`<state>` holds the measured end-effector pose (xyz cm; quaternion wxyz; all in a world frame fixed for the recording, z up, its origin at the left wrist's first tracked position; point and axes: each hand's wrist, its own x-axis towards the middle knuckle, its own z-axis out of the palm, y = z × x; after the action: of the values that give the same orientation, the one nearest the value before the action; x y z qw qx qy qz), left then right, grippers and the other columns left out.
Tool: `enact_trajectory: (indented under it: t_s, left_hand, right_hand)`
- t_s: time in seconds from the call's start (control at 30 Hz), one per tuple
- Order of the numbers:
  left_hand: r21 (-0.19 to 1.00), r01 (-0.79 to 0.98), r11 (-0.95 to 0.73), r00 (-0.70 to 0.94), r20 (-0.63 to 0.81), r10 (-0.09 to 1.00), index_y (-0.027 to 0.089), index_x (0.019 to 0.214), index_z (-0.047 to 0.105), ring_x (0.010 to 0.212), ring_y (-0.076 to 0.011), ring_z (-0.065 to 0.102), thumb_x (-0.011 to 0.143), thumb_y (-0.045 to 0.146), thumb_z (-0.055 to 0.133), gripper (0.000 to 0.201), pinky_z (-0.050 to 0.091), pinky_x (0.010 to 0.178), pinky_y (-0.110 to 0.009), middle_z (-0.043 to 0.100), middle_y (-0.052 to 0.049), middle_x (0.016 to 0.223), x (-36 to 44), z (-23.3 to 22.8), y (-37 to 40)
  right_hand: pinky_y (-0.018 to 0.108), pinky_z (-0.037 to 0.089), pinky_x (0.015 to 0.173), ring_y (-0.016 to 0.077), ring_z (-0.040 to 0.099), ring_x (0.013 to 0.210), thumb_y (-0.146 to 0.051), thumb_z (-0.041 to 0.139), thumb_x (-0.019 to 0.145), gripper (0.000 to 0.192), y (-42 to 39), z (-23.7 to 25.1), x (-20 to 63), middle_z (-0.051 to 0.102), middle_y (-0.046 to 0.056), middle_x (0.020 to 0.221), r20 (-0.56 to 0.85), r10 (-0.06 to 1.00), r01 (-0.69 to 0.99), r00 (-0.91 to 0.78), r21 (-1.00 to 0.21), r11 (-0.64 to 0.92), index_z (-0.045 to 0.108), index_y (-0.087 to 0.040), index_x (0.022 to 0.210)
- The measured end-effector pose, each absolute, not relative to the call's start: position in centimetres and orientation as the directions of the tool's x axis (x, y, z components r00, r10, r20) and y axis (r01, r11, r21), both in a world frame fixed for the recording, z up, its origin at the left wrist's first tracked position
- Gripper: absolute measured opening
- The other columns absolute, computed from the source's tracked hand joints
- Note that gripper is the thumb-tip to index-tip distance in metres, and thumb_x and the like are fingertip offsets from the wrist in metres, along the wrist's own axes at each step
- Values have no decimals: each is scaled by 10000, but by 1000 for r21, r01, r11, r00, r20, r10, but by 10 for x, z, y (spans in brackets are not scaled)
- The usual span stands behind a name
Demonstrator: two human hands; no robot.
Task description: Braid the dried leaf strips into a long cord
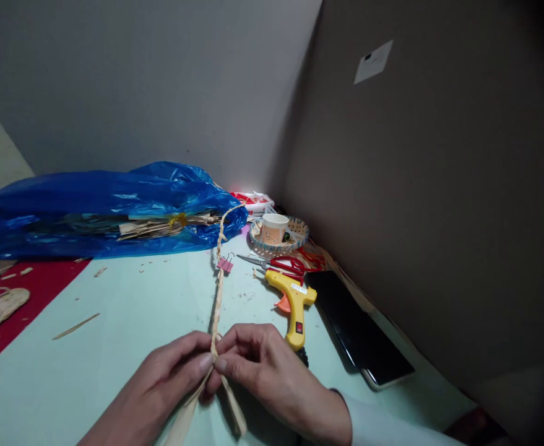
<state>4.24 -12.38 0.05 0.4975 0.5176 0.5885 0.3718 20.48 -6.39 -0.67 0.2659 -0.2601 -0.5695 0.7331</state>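
Observation:
A long, thin braid of pale dried plant strips (217, 297) runs from the blue bag toward me over the table. At its near end my left hand (167, 378) pinches the braid from the left with thumb and forefinger. Opposite it, my right hand (262, 362) is closed on the same spot, its thumb and fingers pressed together around the strips. Below the fingers hang loose flat strips (184, 420), with another folded strip (233, 406) under my right hand. Farther up, a pink binder clip (225, 264) sits against the braid.
To the right lie a yellow glue gun (294, 310), red-handled scissors (290, 265) and a black tablet (359, 331). Behind them a paper cup (274, 228) stands in a woven basket (303, 230). A blue plastic bag (90, 195) with dried strips fills the back left; a woven sandal (0, 310) lies at left.

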Motion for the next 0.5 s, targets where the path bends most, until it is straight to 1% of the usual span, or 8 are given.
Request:
enact_trajectory:
  t_s: [0.03, 0.1, 0.13, 0.17, 0.23, 0.3, 0.37, 0.5]
  left_hand:
    - [958, 95, 271, 96, -280, 955, 214, 813, 586, 588, -119, 544, 827, 461, 587, 247, 451, 599, -217, 619, 21, 686, 44, 1, -120]
    - [911, -117, 396, 157, -377, 913, 203, 786, 554, 399, -36, 306, 748, 496, 678, 321, 289, 405, -161, 535, 70, 575, 50, -1, -116]
    - [890, -164, 426, 151, -404, 902, 199, 774, 544, 376, -11, 197, 709, 506, 716, 359, 185, 366, -151, 505, 88, 549, 52, -2, -116]
    - [885, -170, 433, 132, -415, 900, 190, 755, 542, 370, 3, 143, 688, 511, 737, 381, 114, 357, -153, 488, 96, 532, 54, -4, -116]
    - [907, -106, 408, 81, -401, 912, 169, 707, 551, 341, 19, 157, 700, 529, 721, 399, 68, 355, -166, 510, 78, 513, 55, -7, -117]
    - [925, -36, 379, 27, -379, 925, 154, 697, 565, 324, 22, 211, 714, 545, 699, 413, 70, 359, -170, 573, 37, 522, 54, -10, -120]
    - [927, -25, 373, -30, -374, 927, 156, 716, 567, 329, 25, 210, 687, 554, 715, 426, 69, 367, -162, 601, 25, 533, 53, -10, -121]
    - [923, -69, 378, -79, -382, 921, 156, 671, 572, 331, 29, 164, 617, 552, 773, 447, 58, 364, -147, 485, 86, 456, 53, -10, -122]
  right_hand:
    - [261, 428, 652, 141, 577, 595, -325, 675, 768, 207, -64, -7, 205, 606, 12, 605, -63, 691, -97, -721, -977, -191, 599, -134, 794]
    - [246, 411, 629, 149, 583, 634, -319, 662, 778, 196, -64, -8, 206, 609, 20, 642, -39, 713, -71, -700, -990, -123, 617, -129, 800]
    - [240, 406, 623, 153, 586, 656, -308, 648, 787, 183, -65, -8, 207, 614, 25, 661, -33, 721, -48, -692, -995, -91, 627, -128, 810]
    - [236, 405, 620, 155, 588, 672, -294, 625, 803, 169, -65, -7, 208, 623, 29, 677, -34, 722, -19, -691, -998, -65, 634, -128, 832]
    - [233, 411, 615, 150, 584, 667, -267, 567, 840, 158, -67, -4, 211, 647, 34, 698, -58, 707, 77, -705, -997, -4, 642, -135, 885]
    - [228, 410, 619, 138, 571, 649, -237, 512, 871, 167, -68, 1, 214, 675, 33, 712, -70, 708, 213, -703, -970, 116, 647, -149, 914]
    - [225, 406, 637, 137, 579, 671, -224, 490, 881, 177, -69, 8, 217, 699, 33, 739, -45, 721, 321, -691, -914, 250, 656, -163, 888]
    - [219, 417, 672, 147, 630, 734, -210, 455, 879, 214, -71, 18, 220, 721, 39, 754, -33, 701, 393, -712, -847, 358, 662, -175, 835]
